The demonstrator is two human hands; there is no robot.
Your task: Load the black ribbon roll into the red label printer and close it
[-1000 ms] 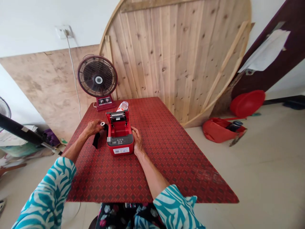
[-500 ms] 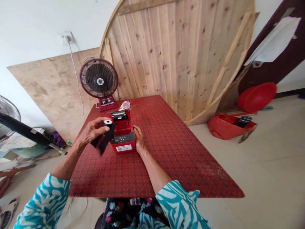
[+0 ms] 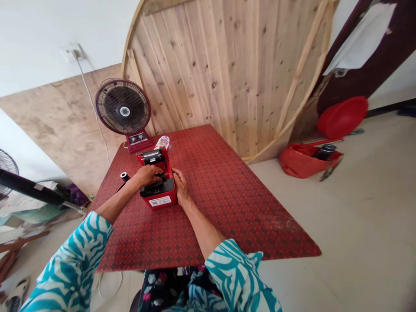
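Observation:
A red label printer (image 3: 162, 200) with a black front panel stands on the table with its lid raised. My left hand (image 3: 148, 175) reaches into its open compartment from the left. The fingers are bent over a dark, roll-like piece inside, mostly hidden by the hand. My right hand (image 3: 182, 186) grips the printer's right side, thumb near the top edge. Left of my left wrist, a black roll with a white core (image 3: 124, 176) shows on the table side, and some black material trails beneath it, partly covered by the forearm.
A dark red desk fan (image 3: 124, 112) and a clear plastic bottle (image 3: 163, 142) are behind the printer on the red patterned table (image 3: 227, 203). A large wooden disc (image 3: 227, 78) leans against the wall. On the floor at right are a red bag (image 3: 294, 162) and a red basin (image 3: 342, 117).
My left hand has moved right, from beside the printer into its compartment. The black roll it held by its white-cored end now shows left of the wrist. My right hand stays on the printer.

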